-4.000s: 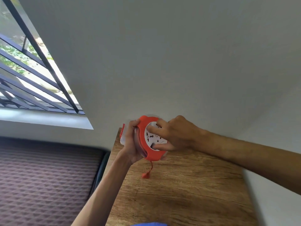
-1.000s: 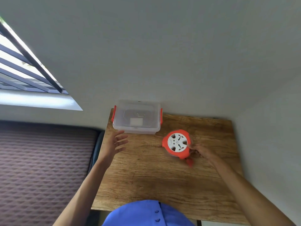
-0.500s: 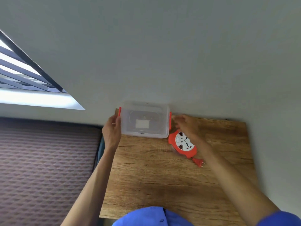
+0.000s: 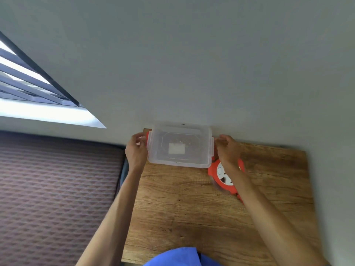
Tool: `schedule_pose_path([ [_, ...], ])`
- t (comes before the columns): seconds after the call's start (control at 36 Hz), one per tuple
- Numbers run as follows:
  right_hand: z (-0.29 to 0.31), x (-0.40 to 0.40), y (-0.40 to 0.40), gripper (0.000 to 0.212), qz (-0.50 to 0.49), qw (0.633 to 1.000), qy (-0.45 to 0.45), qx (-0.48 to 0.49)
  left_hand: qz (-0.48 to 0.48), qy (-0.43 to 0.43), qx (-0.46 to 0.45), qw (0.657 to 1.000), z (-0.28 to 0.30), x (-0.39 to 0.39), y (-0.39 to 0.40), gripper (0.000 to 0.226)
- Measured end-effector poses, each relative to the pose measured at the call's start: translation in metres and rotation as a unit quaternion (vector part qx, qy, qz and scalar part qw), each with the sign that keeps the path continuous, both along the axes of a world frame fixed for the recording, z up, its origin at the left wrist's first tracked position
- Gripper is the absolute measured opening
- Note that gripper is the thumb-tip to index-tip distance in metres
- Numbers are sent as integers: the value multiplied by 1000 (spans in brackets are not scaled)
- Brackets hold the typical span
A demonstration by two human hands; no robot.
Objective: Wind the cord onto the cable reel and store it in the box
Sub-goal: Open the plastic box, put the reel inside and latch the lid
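At far edge of wooden table (image 4: 182, 208), L hand (image 4: 136, 150) & R hand (image 4: 227, 150) gripping red side latches of lidded clear plastic box (image 4: 179, 146), orange cable reel (image 4: 222, 177) just beside, under R wrist.

A translucent, smooth plastic box (image 4: 179, 145) with red plastic clips sits on a matt, wood-grain table (image 4: 182, 204). Beside it lies a glossy red-and-white plastic cable reel (image 4: 221, 179).
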State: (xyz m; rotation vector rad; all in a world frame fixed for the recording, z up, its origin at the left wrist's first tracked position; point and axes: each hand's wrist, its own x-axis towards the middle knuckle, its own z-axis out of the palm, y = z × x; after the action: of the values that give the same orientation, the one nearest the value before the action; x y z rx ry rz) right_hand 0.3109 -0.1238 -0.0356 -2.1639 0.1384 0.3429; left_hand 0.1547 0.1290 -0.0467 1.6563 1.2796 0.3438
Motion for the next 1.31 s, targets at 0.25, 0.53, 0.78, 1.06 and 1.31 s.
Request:
schedule_pose_path([
  [0.25, 11, 0, 11, 37, 33, 998, 46, 18, -102, 36, 4, 994, 19, 10, 3, 46],
  [0.53, 12, 13, 27, 75, 18, 994, 111, 17, -101, 47, -61, 992, 14, 19, 9, 77],
  [0.78, 16, 22, 26, 19, -66, 960, 232, 139, -85, 16, -94, 992, 10, 19, 14, 67],
  [1.06, 29, 28, 17, 12, -118, 899, 298, 299, -86, -65, -266, 958, 29, 27, 29, 77],
  [1.31, 34, 20, 14, 32, 15, 950, 242, 195, -87, -116, -235, 961, 31, 8, 15, 61],
])
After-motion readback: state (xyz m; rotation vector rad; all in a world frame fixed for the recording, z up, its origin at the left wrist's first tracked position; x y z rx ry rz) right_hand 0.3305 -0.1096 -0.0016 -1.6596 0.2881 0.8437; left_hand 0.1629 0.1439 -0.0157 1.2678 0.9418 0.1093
